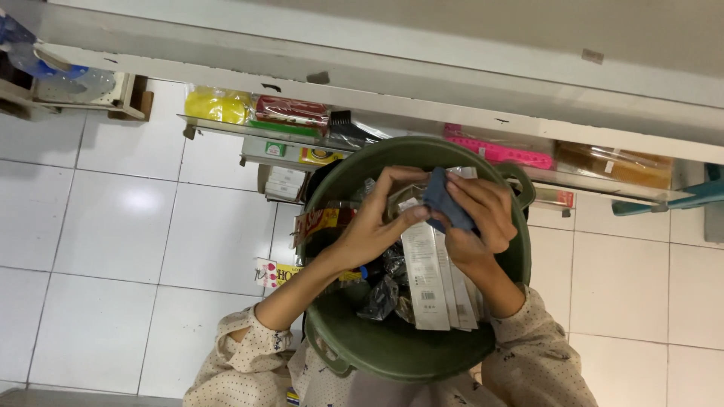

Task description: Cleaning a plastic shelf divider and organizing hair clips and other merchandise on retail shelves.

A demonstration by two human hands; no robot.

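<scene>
Two hands over green tub (392, 354).
Left hand (369, 230) and right hand (479, 215) both pinched a small blue packet (446, 202), possibly cloth; long white boxes (430, 279) stood below.

We cannot tell what the small dark-blue item (445, 197) is, half covered by our right hand (483, 215); the green bucket (392, 350) hides the lower packets' ends; our sleeves run off the bottom edge; shelf goods (290, 113) stay blurred.
</scene>
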